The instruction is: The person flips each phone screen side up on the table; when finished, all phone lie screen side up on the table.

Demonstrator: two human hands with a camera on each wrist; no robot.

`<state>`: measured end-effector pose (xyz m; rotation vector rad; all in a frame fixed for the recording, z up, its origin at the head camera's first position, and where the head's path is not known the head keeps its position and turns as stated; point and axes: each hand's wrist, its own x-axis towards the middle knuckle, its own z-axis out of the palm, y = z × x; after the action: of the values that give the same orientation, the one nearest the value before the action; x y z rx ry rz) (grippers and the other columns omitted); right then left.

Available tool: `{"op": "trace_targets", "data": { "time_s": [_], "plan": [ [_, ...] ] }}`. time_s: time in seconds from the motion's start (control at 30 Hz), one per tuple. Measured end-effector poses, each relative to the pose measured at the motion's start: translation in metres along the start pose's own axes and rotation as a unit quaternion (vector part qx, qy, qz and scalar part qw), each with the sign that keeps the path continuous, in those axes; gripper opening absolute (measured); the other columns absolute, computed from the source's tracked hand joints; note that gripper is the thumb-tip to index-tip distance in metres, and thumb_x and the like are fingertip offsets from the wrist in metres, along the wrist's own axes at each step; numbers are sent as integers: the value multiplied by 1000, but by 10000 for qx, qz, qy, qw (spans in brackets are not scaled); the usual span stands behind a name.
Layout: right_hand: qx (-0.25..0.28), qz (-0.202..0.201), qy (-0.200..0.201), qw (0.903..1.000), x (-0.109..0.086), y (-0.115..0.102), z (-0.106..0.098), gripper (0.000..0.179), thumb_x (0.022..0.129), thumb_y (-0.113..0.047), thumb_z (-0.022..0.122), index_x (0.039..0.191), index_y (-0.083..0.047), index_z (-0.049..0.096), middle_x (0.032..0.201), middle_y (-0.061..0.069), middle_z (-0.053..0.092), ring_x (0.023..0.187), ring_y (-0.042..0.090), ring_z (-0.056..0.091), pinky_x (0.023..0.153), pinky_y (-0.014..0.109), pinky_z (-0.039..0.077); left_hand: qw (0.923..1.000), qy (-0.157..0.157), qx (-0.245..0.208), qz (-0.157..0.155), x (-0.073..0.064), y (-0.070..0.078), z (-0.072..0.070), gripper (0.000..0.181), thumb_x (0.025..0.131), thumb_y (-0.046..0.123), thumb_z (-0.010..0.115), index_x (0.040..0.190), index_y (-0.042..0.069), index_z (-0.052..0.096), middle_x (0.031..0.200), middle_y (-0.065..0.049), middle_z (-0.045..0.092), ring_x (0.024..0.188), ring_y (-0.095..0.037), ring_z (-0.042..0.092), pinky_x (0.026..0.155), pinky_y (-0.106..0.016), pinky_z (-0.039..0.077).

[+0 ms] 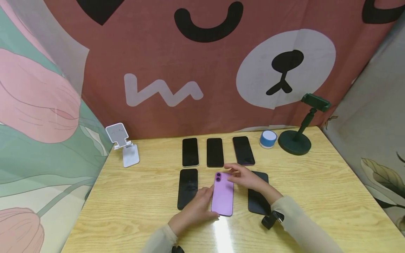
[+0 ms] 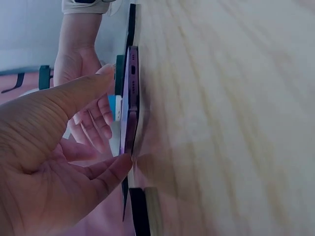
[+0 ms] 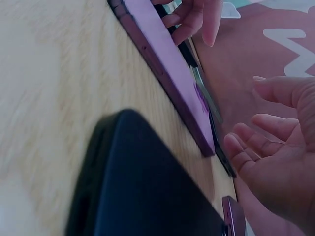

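A purple phone (image 1: pixel 223 196) lies back side up on the wooden table, its two camera lenses at the far left corner. My left hand (image 1: pixel 197 208) is beside it, fingertips at its left edge and thumb near its bottom end. In the left wrist view, the thumb stands raised in front of the phone's port end (image 2: pixel 133 71), apart from the other fingers. My right hand (image 1: pixel 243 176) hovers at the phone's far right corner with loosely bent fingers, holding nothing. Below that forearm lies a dark phone (image 1: pixel 257 198), partly covered. Another black phone (image 1: pixel 188 188) lies left of the purple one.
Along the back lie three dark phones, a left one (image 1: pixel 190 152), a middle one (image 1: pixel 215 152) and a right one (image 1: pixel 243 150). A white folding stand (image 1: pixel 130 154) is at the far left. A blue-and-white cylinder (image 1: pixel 268 139) and a green phone stand (image 1: pixel 294 142) stand back right.
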<state>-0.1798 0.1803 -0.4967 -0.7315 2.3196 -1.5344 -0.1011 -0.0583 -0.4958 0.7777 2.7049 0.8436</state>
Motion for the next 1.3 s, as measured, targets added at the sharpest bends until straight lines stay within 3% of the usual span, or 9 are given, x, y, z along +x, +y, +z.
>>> {"op": "trace_targets", "data": {
  "time_s": [0.3,0.5,0.8,1.07,1.3],
  "plan": [
    [-143,465,69,9988,-13,3,-5,48,91,-8,60,132,11,44,126,27,53,109,38,53,91,47,45,9998,-83,183,-60,4,4,7,106,62,35,87,143,-6,32,128,-17,47,116,-27,41,98,-36,41],
    [-283,775,190,9964,-12,4,-3,47,91,-10,60,130,14,45,124,29,54,111,38,53,93,50,43,9993,-178,337,-56,7,7,9,109,61,33,89,144,-7,30,130,-18,42,117,-28,37,98,-36,41],
    [-350,929,165,9949,-11,2,1,45,91,-10,60,129,11,48,124,25,55,111,37,54,93,49,44,9986,-127,489,-135,10,8,9,106,68,36,84,145,-7,26,133,-20,40,119,-29,36,99,-39,41],
    [-304,1310,368,9902,-5,0,6,43,87,-8,65,125,8,54,115,19,59,101,28,57,84,38,48,9991,-83,406,-3,8,8,9,104,69,32,83,146,-7,24,132,-22,42,119,-29,37,98,-38,42],
    [-39,1489,580,9871,-1,-3,10,39,87,-4,62,125,5,55,121,18,56,111,32,52,96,48,42,9995,60,311,94,7,6,10,103,68,30,85,145,-7,26,122,-19,45,111,-26,39,91,-33,45]
  ]
}}
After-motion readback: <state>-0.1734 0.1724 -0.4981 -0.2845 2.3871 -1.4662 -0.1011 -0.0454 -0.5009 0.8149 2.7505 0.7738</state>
